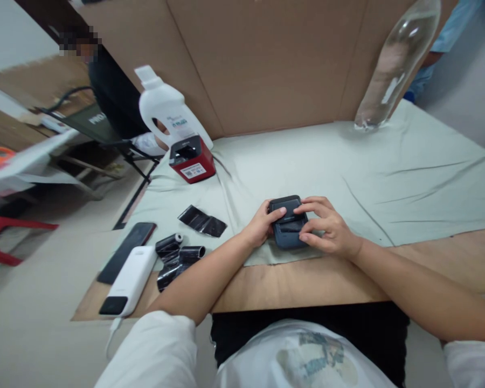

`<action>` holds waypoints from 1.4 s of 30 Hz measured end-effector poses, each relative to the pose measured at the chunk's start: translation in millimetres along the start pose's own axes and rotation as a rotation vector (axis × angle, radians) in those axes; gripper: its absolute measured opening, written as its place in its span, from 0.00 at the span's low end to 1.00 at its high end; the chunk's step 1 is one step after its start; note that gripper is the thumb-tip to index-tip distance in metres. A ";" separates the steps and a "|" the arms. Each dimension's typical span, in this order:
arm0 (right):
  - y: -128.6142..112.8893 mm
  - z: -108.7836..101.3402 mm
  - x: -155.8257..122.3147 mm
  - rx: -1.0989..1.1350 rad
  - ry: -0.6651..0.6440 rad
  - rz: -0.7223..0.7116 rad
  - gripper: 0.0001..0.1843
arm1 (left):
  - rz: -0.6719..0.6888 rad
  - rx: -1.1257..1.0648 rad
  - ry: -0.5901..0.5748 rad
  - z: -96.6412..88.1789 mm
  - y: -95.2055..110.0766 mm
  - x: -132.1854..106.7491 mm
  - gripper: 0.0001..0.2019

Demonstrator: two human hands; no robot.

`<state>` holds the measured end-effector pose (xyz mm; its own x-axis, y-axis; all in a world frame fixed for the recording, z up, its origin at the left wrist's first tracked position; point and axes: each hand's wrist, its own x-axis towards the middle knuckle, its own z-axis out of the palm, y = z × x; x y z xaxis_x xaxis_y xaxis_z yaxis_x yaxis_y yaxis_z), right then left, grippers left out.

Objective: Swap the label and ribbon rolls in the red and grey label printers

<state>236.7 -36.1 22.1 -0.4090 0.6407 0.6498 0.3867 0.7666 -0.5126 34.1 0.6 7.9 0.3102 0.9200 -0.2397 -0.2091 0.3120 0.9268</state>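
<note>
A small dark blue-grey device (290,241) with rounded corners and a dark upper panel lies at the table's front edge. Across its middle is a black recess or strip. My left hand (263,222) is closed around its left side, thumb on the upper panel. From the right, my right hand (332,230) grips its right side with bent fingers, one fingertip at the panel and the thumb near the recess. Whether a piece of film sits between these fingers, I cannot tell. Left of my forearm are black film rolls (168,245) and a loose black film strip (202,221).
A red-and-black box (194,160) stands before a white jug (167,108). A dark phone (127,252) and a corded white power bank (132,280) lie at the left edge. A clear bottle (398,67) leans on the cardboard wall (267,64). A person (111,91) sits beyond.
</note>
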 end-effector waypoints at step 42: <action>146.5 -66.2 45.2 -0.818 -0.169 0.916 0.35 | 0.242 1.267 -0.202 22.4 -0.8 -21.1 0.09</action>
<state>329.6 102.4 13.6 0.2060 0.9705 0.1250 0.9634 -0.1788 -0.1995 48.4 -24.4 18.6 0.5439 0.8348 -0.0846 0.7004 -0.3962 0.5937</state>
